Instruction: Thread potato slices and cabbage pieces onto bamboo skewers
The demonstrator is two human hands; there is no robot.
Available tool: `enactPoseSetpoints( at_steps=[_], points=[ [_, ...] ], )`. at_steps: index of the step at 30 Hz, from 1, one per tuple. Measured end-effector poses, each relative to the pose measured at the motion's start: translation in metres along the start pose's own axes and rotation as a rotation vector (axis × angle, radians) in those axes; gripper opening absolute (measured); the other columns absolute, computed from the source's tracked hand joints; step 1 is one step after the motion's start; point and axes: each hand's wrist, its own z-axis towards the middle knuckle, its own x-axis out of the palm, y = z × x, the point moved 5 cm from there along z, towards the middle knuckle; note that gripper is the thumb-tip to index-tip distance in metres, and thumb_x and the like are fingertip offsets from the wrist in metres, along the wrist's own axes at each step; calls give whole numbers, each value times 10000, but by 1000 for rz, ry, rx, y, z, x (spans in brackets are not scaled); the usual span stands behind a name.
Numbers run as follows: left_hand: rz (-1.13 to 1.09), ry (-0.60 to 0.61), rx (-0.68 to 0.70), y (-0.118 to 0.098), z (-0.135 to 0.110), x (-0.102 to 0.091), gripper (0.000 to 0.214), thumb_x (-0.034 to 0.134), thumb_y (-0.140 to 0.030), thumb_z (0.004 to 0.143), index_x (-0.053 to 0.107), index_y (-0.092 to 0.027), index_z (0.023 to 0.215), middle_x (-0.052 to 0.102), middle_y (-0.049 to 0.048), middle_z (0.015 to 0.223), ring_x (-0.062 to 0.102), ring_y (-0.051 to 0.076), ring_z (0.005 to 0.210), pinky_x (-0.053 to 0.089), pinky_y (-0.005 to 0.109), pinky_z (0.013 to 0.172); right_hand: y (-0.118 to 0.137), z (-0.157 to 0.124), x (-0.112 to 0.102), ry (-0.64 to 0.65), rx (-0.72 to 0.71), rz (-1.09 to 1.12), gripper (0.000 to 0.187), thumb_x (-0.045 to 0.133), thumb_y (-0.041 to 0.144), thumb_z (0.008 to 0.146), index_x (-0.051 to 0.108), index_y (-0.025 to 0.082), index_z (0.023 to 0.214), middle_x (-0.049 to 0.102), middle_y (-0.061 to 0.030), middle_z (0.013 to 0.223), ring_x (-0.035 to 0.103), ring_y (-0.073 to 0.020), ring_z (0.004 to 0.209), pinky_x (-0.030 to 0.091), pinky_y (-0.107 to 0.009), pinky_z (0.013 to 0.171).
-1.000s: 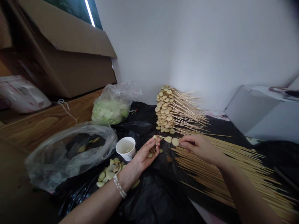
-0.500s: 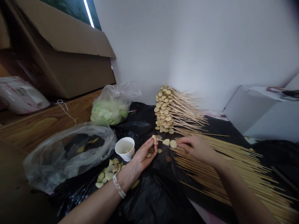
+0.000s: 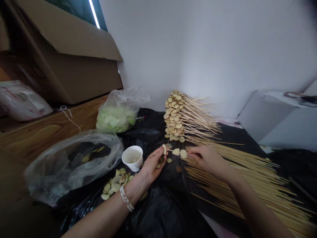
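My left hand [image 3: 152,165], with a beaded bracelet at the wrist, pinches a pale potato slice [image 3: 164,149] upright between thumb and finger. More slices lie in its curled palm, partly hidden. My right hand [image 3: 208,162] is closed on a thin wooden skewer [image 3: 169,150], which points left. Two slices are threaded on it, a cut piece [image 3: 176,152] and a round one [image 3: 183,153] near my right fingers. The skewer's tip meets the slice in my left hand; whether it has gone through, I cannot tell. Loose potato slices [image 3: 115,185] lie beside my left forearm.
Loaded skewers [image 3: 174,115] are stacked by the wall. Many bare skewers [image 3: 237,178] lie under my right arm. A white cup [image 3: 132,158], an open plastic bag [image 3: 74,165] and a bag of cut greens [image 3: 116,115] stand left, over black plastic sheeting [image 3: 168,211].
The slice in my left fingers has turned slightly more upright. My right hand has shifted only a little; the two slices on the skewer stay in nearly the same place.
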Motion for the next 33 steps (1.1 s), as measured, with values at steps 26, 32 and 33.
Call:
enactPoseSetpoints(
  at_steps=[26, 32, 33],
  points=[
    [15, -3, 30, 0, 5, -8, 78, 744, -162, 731, 699, -120, 779, 654, 21, 754, 587, 75, 670, 475, 157, 609, 10, 2, 8, -25, 44, -42, 233, 473, 186, 860, 643, 204, 701, 658, 2, 686, 549, -131, 627, 323, -249, 609],
    [17, -16, 39, -2, 0, 0, 31, 715, -133, 752, 701, -106, 746, 656, 23, 724, 585, 73, 645, 477, 156, 603, 14, 2, 12, -27, 51, -144, 247, 437, 188, 889, 575, 197, 684, 635, -19, 691, 557, -141, 658, 303, -250, 620],
    [16, -26, 38, -2, -1, 0, 26, 714, -128, 751, 702, -105, 744, 658, 22, 723, 586, 72, 640, 479, 157, 605, 15, 2, 14, -18, 59, -156, 249, 429, 190, 894, 578, 197, 695, 637, -22, 692, 555, -142, 652, 298, -253, 614]
  ],
)
